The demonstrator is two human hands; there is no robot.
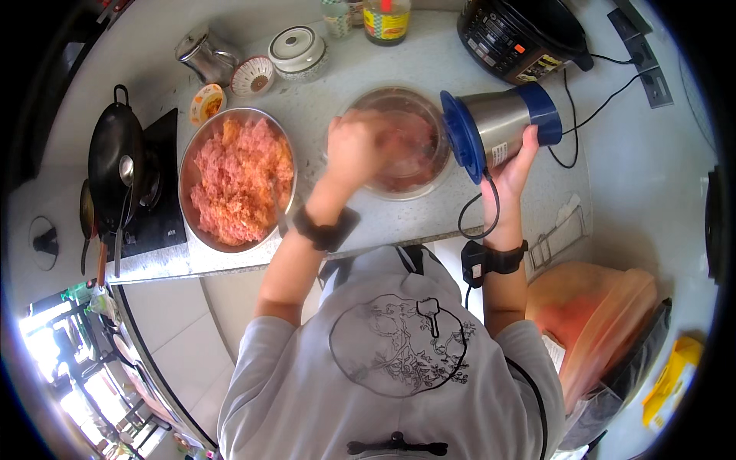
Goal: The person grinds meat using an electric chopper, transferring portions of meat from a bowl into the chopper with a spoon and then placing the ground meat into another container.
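Observation:
My right hand [512, 167] holds a steel and blue container [494, 123], probably a small electric appliance, tilted on its side with its blue end towards the middle; a black cord loops from it. My left hand [359, 144] is blurred over the left part of a round transparent bowl or lid [411, 190] with pinkish raw meat [408, 132] in it or under it; its fingers are hidden. To the left stands a large steel bowl [187, 221] of pink minced meat [241, 178] with orange seasoning and a metal utensil [280, 213] in it.
A black wok [112, 144] and a ladle stand by the hob [169, 218] at the left. Behind are a steel jug [207, 57], a small bowl [252, 76], a lidded pot [296, 49] and jars [386, 23]. A black electric cooker [520, 40] with cables stands at the back right.

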